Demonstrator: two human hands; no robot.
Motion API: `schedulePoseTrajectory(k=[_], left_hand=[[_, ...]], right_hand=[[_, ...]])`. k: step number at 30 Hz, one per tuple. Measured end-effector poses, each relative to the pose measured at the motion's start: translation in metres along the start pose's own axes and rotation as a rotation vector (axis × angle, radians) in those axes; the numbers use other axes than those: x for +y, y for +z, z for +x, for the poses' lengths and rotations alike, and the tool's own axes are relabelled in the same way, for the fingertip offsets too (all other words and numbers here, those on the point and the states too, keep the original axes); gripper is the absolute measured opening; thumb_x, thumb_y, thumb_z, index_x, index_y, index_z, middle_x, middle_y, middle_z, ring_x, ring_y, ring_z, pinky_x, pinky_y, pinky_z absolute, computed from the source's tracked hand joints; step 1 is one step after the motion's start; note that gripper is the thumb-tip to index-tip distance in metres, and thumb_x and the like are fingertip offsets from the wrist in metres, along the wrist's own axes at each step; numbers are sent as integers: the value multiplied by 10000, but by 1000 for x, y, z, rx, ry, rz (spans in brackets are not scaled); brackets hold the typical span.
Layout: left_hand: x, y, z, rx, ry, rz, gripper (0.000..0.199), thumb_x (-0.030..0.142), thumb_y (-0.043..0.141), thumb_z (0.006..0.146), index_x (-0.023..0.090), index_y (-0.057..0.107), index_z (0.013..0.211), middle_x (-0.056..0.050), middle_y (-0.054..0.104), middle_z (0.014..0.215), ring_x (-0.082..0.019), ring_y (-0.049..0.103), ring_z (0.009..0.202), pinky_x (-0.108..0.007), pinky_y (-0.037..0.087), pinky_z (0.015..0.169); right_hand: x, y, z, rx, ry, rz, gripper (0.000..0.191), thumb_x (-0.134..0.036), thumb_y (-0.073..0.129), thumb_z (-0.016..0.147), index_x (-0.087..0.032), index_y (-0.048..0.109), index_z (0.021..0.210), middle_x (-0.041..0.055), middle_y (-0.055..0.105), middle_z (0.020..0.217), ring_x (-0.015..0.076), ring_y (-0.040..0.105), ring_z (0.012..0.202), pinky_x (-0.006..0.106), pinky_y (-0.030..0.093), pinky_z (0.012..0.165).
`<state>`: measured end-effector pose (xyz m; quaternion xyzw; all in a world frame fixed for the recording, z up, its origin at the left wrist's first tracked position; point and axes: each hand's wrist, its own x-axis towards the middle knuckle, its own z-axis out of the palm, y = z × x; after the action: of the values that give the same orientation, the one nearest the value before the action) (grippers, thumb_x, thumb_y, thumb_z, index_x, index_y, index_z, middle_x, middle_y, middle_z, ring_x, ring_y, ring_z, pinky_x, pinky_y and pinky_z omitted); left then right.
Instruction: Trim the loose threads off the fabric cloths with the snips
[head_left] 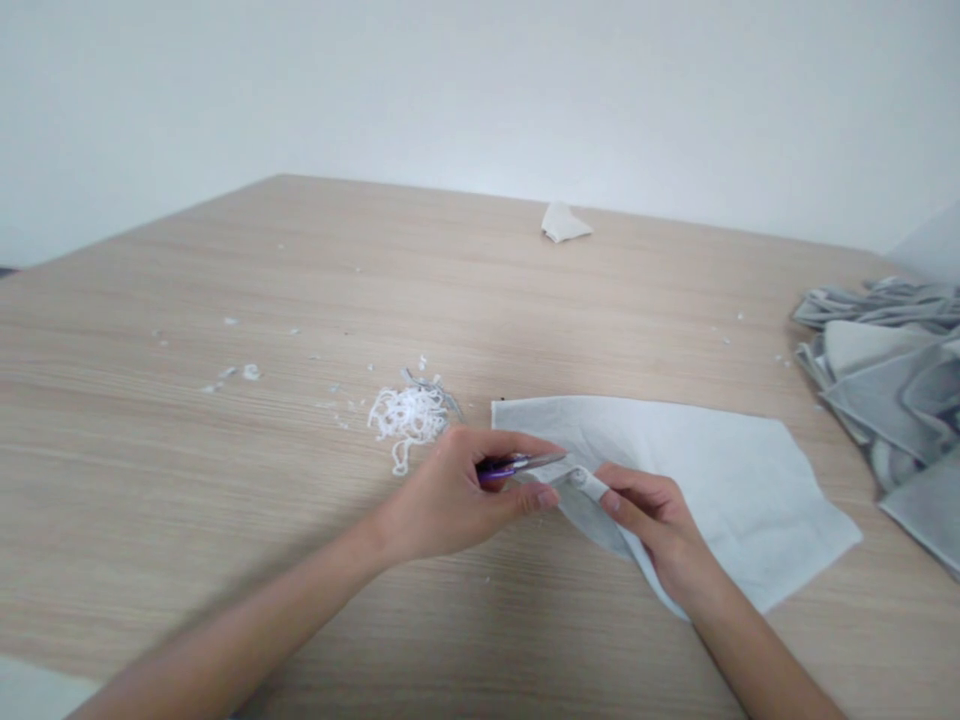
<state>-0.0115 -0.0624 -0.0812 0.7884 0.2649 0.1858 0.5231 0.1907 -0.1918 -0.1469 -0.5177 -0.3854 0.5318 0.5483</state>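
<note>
My left hand point(472, 495) is closed around small thread snips point(517, 466) with purple on the handle and a metal blade pointing right. The blade lies at the folded edge of a pale grey-white cloth piece point(720, 470). My right hand point(660, 525) pinches that edge between thumb and fingers, a little to the right of the blade. The rest of the cloth spreads over the table beyond and to the right of my right hand. My left palm hides part of the snips.
A tangle of white thread point(409, 415) lies left of the cloth, with lint scraps point(250, 372) farther left. Grey cloth pieces point(892, 400) are heaped at the right edge. A folded cream scrap point(564, 223) sits near the table's point(225, 480) far edge, by the wall.
</note>
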Motion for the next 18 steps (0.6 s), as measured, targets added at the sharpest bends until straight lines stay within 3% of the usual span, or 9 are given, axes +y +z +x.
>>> schedulePoseTrajectory(k=[6,14,18], left_hand=[[2,11,0,4,43,-37,189,302,693,861,219,787,1002,27,631,630,-79,418,505,-196,279,442],[4,11,-2,119,94,-4,185,341,677,889,200,776,821,38,624,598,-74,443,500,-189,329,458],[1,14,-5,77,161,13,177,239,651,904,221,771,1033,4,744,794,-95,587,614,-189,429,553]], right_hand=[[-4,1,0,-24,-20,-28,200,-386,710,869,-231,803,954,33,705,822,155,586,730,244,429,626],[-5,2,0,-32,-26,-29,178,-378,714,865,-237,804,927,18,699,803,146,580,726,237,418,636],[-5,2,1,-25,-18,-39,213,-402,713,861,-225,803,936,29,697,803,158,582,728,247,421,633]])
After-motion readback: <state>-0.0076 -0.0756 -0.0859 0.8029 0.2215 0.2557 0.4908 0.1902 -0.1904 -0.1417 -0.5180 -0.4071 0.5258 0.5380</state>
